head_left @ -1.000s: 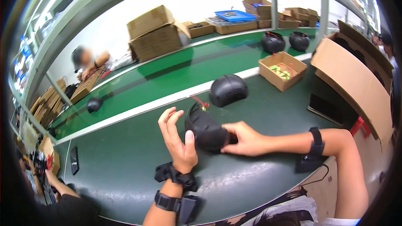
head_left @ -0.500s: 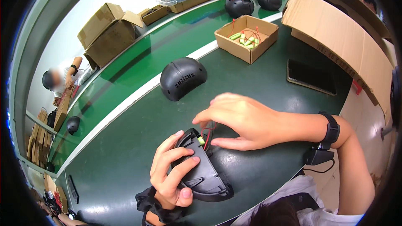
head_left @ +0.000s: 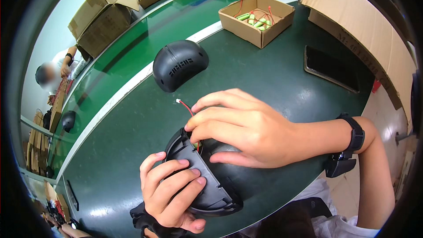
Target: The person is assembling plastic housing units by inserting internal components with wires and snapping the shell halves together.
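Gripping black shell [head_left: 207, 180], apparently both hands [head_left: 246, 132].

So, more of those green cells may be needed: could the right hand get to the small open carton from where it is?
Probably yes. The right hand rests on the black housing, and the green table between it and the small open carton looks bare. It would be a long stretch.

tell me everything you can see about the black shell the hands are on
The black shell is a matte, plastic-looking domed housing, lying tilted on the green table at its near edge. The left hand grips its ribbed rim; the right hand rests over the dome, fingertips at an opening where a red wire with a white connector emerges.
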`<state>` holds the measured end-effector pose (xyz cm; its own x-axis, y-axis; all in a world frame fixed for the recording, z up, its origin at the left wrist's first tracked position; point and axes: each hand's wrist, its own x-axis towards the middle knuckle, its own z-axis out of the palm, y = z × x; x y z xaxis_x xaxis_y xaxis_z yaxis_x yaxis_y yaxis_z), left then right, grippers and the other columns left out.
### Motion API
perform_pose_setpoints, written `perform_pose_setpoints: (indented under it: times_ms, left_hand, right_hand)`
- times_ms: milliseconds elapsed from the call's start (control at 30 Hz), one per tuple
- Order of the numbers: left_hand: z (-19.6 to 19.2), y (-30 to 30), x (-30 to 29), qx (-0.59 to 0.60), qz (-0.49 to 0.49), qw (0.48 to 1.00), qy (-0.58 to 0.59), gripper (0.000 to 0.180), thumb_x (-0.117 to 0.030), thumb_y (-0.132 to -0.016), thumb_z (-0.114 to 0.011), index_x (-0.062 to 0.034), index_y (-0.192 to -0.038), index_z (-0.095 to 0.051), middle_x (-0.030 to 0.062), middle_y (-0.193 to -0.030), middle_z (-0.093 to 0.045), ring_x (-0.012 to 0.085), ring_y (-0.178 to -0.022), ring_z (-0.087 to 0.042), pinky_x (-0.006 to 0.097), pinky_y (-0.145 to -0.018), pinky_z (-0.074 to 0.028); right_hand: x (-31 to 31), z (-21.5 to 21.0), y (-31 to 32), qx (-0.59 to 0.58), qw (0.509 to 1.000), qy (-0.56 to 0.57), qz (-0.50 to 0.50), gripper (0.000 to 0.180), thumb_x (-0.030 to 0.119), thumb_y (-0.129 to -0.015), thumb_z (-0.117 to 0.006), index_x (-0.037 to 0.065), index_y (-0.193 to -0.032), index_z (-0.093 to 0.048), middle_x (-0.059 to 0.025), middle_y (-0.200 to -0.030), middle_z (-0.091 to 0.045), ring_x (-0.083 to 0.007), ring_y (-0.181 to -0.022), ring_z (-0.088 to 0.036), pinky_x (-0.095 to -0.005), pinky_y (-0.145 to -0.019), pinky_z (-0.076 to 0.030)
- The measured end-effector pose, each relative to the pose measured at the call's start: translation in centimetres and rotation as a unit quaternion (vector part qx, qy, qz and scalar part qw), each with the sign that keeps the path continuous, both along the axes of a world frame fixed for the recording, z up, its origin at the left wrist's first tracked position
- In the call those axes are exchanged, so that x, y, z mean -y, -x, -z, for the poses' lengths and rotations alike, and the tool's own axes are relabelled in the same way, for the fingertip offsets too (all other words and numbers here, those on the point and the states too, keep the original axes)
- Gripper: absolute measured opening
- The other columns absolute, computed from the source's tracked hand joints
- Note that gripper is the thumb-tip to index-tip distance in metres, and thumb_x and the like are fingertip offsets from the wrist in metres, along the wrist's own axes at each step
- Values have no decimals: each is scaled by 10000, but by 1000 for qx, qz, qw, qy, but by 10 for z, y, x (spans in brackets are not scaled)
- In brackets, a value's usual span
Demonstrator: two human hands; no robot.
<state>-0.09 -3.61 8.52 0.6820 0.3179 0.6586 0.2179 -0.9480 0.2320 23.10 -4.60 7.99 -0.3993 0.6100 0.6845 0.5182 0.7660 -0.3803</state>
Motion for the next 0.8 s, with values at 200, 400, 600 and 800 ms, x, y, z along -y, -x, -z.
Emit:
perform_pose_setpoints:
  times_ms: [200, 400, 600, 800]
  left_hand:
    - [-2, -1, 0, -6, 16, 1000, 9, 643, -613, -914, -396, -28, -861, -659, 118, -884, -639, 325, -903, -604, 564, -933, -403]
    - [-6, -4, 0, -3, 8, 1000, 9, 551, -549, -901, -481, -35, -868, -676, 113, -883, -673, 316, -883, -643, 561, -889, -433]
    - [-7, -4, 1, 4, 14, 1000, 8, 516, -530, -880, -523, -32, -853, -655, 118, -879, -659, 331, -891, -645, 558, -906, -423]
    - [-2, -6, -4, 12, 38, 999, 26, 482, -501, -817, -575, -26, -812, -657, 117, -862, -648, 344, -892, -640, 555, -902, -403]
  right_hand:
    - [5, -7, -4, 49, 998, -19, 21, 287, 160, -701, -781, 79, -929, -628, -48, -971, -620, -254, -1044, -571, -388, -896, -436]
    - [8, -3, -8, 52, 995, 7, -83, 174, 148, -722, -732, 86, -839, -620, -23, -769, -540, -196, -783, -583, -350, -773, -469]
    - [31, -20, -6, 110, 987, 8, -114, 91, 144, -732, -659, 69, -754, -612, -19, -730, -507, -169, -664, -564, -292, -680, -478]
    - [29, -34, 1, 158, 979, -118, -54, 123, 141, -688, -657, 58, -677, -568, -10, -674, -453, -158, -669, -533, -294, -691, -479]
